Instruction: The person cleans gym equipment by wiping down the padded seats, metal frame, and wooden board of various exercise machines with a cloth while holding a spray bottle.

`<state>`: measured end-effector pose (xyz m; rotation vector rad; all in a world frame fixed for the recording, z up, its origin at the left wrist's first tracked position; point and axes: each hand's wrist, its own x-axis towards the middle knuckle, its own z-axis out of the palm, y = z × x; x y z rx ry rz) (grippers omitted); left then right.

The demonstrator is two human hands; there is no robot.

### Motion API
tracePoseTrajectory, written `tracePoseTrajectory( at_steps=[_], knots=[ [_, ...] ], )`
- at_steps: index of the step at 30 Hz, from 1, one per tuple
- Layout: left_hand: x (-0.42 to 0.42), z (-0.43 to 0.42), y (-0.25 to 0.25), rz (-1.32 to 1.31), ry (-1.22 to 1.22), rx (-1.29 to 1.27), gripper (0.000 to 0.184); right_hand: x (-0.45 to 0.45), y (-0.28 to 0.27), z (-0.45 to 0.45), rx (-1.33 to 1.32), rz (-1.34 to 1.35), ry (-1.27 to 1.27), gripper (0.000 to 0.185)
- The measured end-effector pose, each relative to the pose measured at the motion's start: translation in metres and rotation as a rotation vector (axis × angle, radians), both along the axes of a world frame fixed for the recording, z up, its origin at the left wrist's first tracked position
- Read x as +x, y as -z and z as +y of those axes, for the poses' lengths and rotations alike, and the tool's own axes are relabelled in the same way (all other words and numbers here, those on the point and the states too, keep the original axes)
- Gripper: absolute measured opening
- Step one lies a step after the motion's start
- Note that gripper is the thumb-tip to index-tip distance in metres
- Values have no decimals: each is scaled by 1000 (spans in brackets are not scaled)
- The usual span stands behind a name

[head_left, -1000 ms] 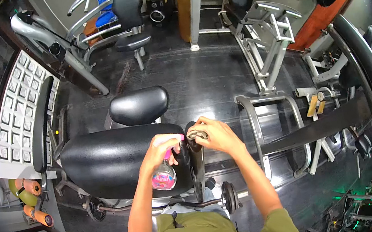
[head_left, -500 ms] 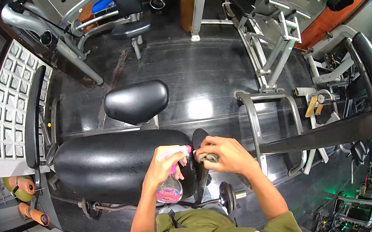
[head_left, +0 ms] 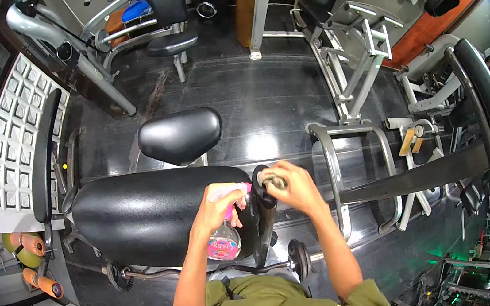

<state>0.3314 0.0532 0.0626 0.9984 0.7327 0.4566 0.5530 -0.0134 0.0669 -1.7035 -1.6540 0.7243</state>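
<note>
My left hand [head_left: 221, 204] is wrapped around the neck and trigger of a spray bottle [head_left: 224, 245], a clear one with a pink nozzle and a pink label. It hovers above the right end of a long black padded bench [head_left: 160, 210]. In my right hand [head_left: 293, 189] is a bunched greyish cloth [head_left: 273, 181], against a small dark rounded part [head_left: 262, 195] of the equipment just right of the bench. The fingers partly hide the cloth and its contact with that part.
A smaller black pad [head_left: 180, 133] stands beyond the bench. Close to my body lies a bent barbell [head_left: 211, 271] with plates. Silver-framed machines [head_left: 363, 63] stand on the right, with a long dark beam [head_left: 415, 179] nearer me. A white lattice panel [head_left: 22, 133] is at the left.
My right hand has moved slightly away from me with the cloth, onto the dark rounded part. The spray bottle has shifted only a little, still in my left hand.
</note>
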Motion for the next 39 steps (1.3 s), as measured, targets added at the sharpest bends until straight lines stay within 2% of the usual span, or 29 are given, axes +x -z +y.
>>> tracePoseTrajectory(
  at_steps=[5,8,11,16,21,28,33,35,39],
  knots=[
    [2,2,1,28,5,12,30,-30,24,-61,251,-8,217,38],
    [3,0,2,31,-32,15,30,-52,42,-79,408,-130,263,50],
    [4,-4,-4,58,-36,106,29,-69,71,-94,427,-259,294,56],
    [-6,-35,-11,147,-41,302,28,-80,94,-113,423,-250,368,59],
    [-32,-76,16,127,24,211,26,-86,108,-128,340,-270,396,57],
    [-58,-108,52,113,144,199,25,-93,81,-86,467,-235,533,54],
    [-75,-113,72,73,229,217,24,-108,122,-124,423,-247,628,56],
    [-81,-112,79,55,272,248,24,-118,151,-149,303,-275,619,57],
    [-85,-102,81,22,338,224,25,-123,147,-146,287,-302,673,56]
  ],
)
